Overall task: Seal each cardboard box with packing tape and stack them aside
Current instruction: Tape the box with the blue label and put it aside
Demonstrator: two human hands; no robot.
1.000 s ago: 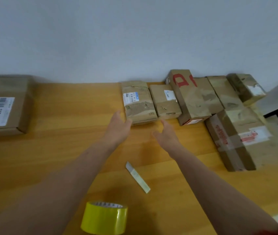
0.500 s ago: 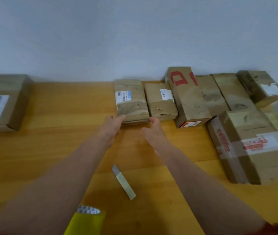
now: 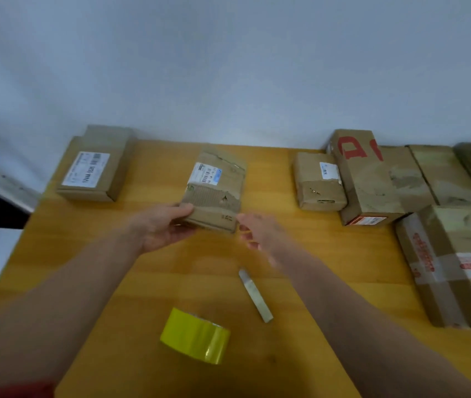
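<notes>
A small worn cardboard box with a white label lies on the wooden table, apart from the other boxes. My left hand grips its near left corner, thumb on top. My right hand is at the box's near right corner with fingers loosely curled; it is blurred, and whether it touches the box I cannot tell. A roll of yellow packing tape lies near the table's front. A small grey cutter rests between the tape and my right arm.
A labelled box sits at the far left corner. Several more boxes crowd the right: a small one, one with red lettering, and a large one with red-printed tape. A white wall stands behind.
The small labelled box has come away leftward from the row of boxes, with my left hand now gripping its corner. The view has swung left and the tape roll is fully in view again.
</notes>
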